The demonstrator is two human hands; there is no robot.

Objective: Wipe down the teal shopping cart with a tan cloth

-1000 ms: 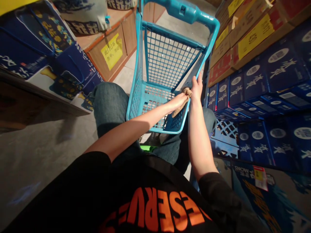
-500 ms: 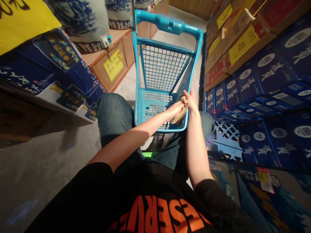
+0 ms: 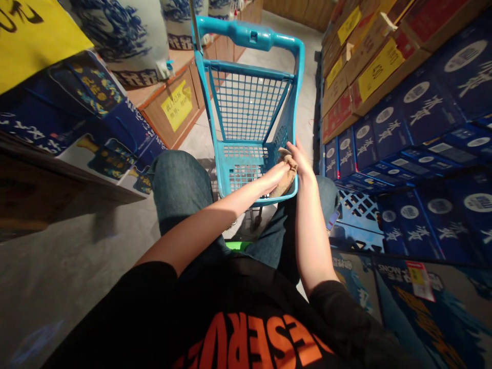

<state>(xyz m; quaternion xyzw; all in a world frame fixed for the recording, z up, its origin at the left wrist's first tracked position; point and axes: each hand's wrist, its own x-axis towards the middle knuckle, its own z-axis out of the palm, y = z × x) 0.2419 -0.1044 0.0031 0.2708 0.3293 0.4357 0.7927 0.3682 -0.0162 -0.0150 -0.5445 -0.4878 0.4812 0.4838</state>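
Observation:
A blue plastic shopping cart (image 3: 251, 141) with grid walls stands between my knees. My left hand (image 3: 277, 174) is closed on a brown cloth (image 3: 286, 183), pressing it to the inner side of the basket near the right rim. My right hand (image 3: 302, 160) grips that same rim from outside, its thumb over the edge beside the cloth; some of its fingers are hidden behind the wall.
Blue boxes (image 3: 418, 115) and brown cartons (image 3: 376, 77) are stacked along the right, above a blue crate (image 3: 355, 218). To the left are gift boxes (image 3: 88, 118), a wooden cabinet (image 3: 154, 110) and large blue-and-white jars (image 3: 119, 36).
The cart's handle end has swung left and the basket has turned slightly. Both hands stay at the right rim, with the cloth still in the left one.

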